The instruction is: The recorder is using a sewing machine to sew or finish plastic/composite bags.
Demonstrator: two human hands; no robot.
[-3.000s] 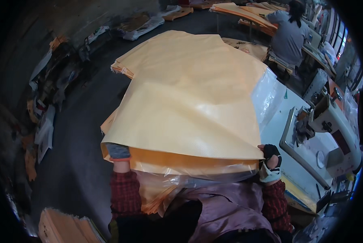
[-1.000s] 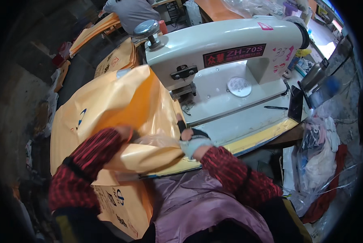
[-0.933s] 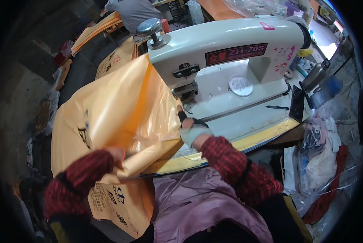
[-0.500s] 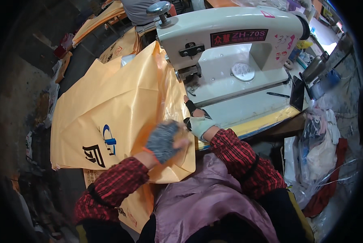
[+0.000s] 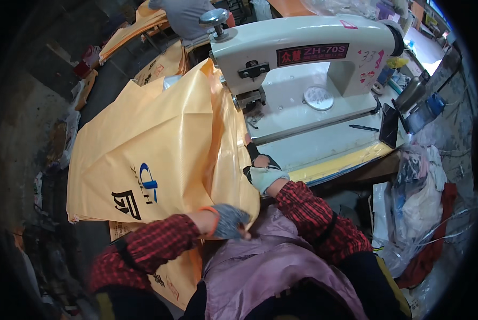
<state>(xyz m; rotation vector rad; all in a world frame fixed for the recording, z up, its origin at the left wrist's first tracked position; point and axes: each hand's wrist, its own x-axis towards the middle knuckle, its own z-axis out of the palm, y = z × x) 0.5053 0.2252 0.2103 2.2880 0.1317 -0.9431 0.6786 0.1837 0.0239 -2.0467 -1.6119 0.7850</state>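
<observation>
Left hand (image 5: 228, 221) low — right hand (image 5: 265, 172) farther forward, forearms (image 5: 159, 240) converging.

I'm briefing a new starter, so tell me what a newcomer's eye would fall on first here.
First, the big white sewing machine, right of centre in the upper part of the picture. Next, the broad yellow-orange bag with blue and black print, spread to its left. Then the gloved hands: the left hand in grey by the bag's near edge, the right hand at its right edge.
</observation>
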